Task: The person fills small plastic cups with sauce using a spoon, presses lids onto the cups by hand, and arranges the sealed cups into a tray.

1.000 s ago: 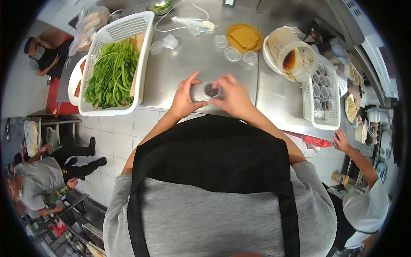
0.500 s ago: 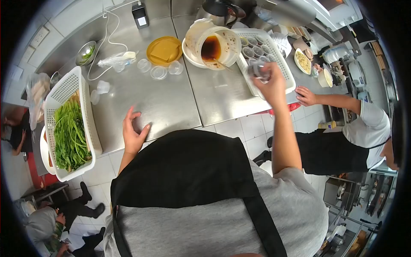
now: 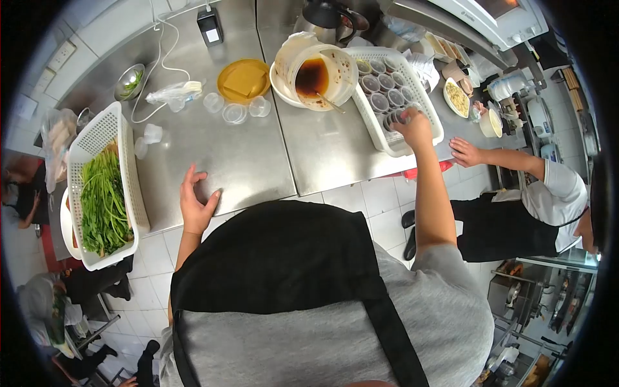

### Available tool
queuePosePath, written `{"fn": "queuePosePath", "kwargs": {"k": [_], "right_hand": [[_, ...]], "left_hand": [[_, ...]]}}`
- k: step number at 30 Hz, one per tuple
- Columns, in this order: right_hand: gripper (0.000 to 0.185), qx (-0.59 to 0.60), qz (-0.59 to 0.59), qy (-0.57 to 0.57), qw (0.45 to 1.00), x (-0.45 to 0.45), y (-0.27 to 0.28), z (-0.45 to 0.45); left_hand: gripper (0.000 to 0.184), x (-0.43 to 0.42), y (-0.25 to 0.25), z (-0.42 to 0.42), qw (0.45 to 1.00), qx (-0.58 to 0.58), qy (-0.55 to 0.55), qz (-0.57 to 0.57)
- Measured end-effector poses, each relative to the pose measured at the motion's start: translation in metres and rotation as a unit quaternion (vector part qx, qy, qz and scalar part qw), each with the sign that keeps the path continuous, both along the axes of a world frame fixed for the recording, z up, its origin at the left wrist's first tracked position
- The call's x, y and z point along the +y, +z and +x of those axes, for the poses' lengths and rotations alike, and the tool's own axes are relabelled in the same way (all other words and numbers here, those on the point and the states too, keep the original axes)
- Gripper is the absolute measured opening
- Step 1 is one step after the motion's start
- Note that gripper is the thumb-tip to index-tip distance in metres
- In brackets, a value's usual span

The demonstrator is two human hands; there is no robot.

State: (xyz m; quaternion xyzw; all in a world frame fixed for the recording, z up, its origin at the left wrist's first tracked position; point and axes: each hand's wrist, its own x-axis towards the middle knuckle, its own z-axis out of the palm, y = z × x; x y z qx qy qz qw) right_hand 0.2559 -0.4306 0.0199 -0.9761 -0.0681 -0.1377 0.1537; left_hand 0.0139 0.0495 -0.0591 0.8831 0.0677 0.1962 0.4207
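My right hand [image 3: 416,129] reaches into the near end of a white perforated basket [image 3: 433,119], its fingers closed on a small clear lidded sauce cup [image 3: 391,120]. Several similar dark-filled cups [image 3: 379,101] stand in rows beyond it. My left hand [image 3: 198,203] rests at the counter's front edge, fingers apart, holding nothing. A large translucent tub [image 3: 345,71] lies tilted in a white bowl [image 3: 278,90], with dark brown sauce and a spoon [image 3: 331,102] inside. Left of it are a mustard-yellow lid [image 3: 242,74] and several small clear cups and lids [image 3: 235,114].
At the left, a white basket [image 3: 132,187] holds leafy greens [image 3: 104,200]. A metal bowl [image 3: 131,80], a white cable and a black box [image 3: 210,27] sit farther back. A co-worker's hand [image 3: 465,152] touches the counter at the right, near a dish of chopped food [image 3: 457,98].
My right hand has lowered the small cup from above the basket down into its near end. My left hand has barely moved. The view has shifted slightly.
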Motion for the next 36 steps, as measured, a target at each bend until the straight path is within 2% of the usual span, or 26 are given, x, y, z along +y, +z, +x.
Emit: {"fn": "queuePosePath", "kwargs": {"k": [4, 5, 8, 12, 15, 18, 20, 23, 25, 27, 29, 32, 35, 36], "right_hand": [[0.013, -0.057, 0.018, 0.057, 0.997, 0.007, -0.005, -0.012], [0.013, 0.045, 0.054, 0.053, 0.996, 0.012, -0.01, -0.015], [0.019, 0.208, -0.057, 0.073, 0.974, 0.021, -0.022, -0.006], [0.023, 0.219, -0.145, 0.058, 0.963, 0.017, -0.028, 0.002], [0.02, 0.221, -0.176, 0.096, 0.955, 0.008, -0.041, 0.012], [0.017, 0.128, -0.086, 0.054, 0.987, 0.025, -0.001, -0.013], [0.009, 0.107, 0.031, 0.069, 0.991, 0.056, 0.051, -0.032], [0.009, 0.103, 0.206, 0.252, 0.94, 0.117, 0.078, -0.056], [0.012, 0.174, 0.23, 0.371, 0.882, 0.172, 0.071, -0.065], [0.016, 0.074, 0.104, 0.456, 0.881, 0.226, 0.04, -0.054], [0.017, -0.082, 0.0, 0.417, 0.905, 0.272, -0.008, -0.038], [0.019, -0.068, -0.102, 0.354, 0.927, 0.3, -0.034, -0.028], [0.024, 0.028, -0.125, 0.347, 0.929, 0.299, -0.033, -0.032], [0.024, 0.027, -0.125, 0.347, 0.929, 0.299, -0.032, -0.032]], "left_hand": [[0.08, -0.001, 0.0, 0.0, 1.0, -0.001, 0.002, 0.002], [0.079, 0.0, -0.003, 0.0, 1.0, -0.007, -0.002, -0.008], [0.078, 0.0, -0.003, 0.0, 1.0, -0.013, -0.004, 0.005], [0.077, -0.001, -0.003, 0.0, 1.0, -0.009, 0.001, 0.006], [0.075, -0.002, -0.003, -0.001, 1.0, -0.009, 0.003, 0.02], [0.073, 0.002, -0.007, -0.002, 1.0, -0.01, 0.008, 0.019], [0.072, 0.002, -0.008, -0.002, 1.0, -0.015, 0.009, 0.005], [0.072, 0.002, -0.006, -0.002, 0.999, -0.018, 0.011, 0.026], [0.072, 0.003, -0.006, -0.002, 0.999, -0.02, 0.011, 0.045], [0.072, 0.001, -0.002, -0.003, 0.999, -0.007, 0.017, 0.041], [0.072, 0.001, -0.001, -0.003, 0.999, -0.003, 0.019, 0.031], [0.072, 0.003, -0.002, -0.002, 0.999, 0.004, 0.039, -0.018], [0.072, 0.009, 0.021, 0.024, 0.999, 0.008, 0.043, 0.003], [0.074, 0.015, 0.026, 0.038, 0.998, 0.003, 0.036, 0.06]]}}
